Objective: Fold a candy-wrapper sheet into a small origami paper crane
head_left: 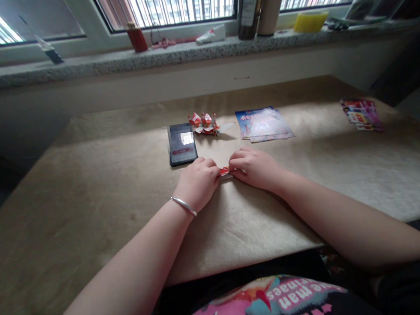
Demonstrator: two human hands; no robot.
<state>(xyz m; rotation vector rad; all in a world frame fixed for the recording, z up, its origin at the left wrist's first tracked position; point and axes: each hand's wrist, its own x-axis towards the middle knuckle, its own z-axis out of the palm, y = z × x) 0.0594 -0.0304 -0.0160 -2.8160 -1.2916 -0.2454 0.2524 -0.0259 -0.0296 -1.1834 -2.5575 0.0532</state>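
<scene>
Between my two hands is a small folded strip of red and white paper [224, 171], low on the table [123, 212]. My left hand [199, 180], with a silver bangle at its wrist, pinches the strip's left end. The right end is gripped by the fingers of my right hand [253, 168]. Most of the strip is hidden under the fingers. Just beyond my left hand lies a dark phone [182, 146], its screen partly blurred out. Red and white folded paper pieces [205, 123] stand beside the phone's upper right corner.
A stack of blue and pink printed sheets [264, 123] lies beyond my right hand. Farther right are several colourful cards [362, 114]. On the stone windowsill [101, 66] stand a red container [136, 38], a dark lidded container [249, 9] and a yellow roll [310, 21].
</scene>
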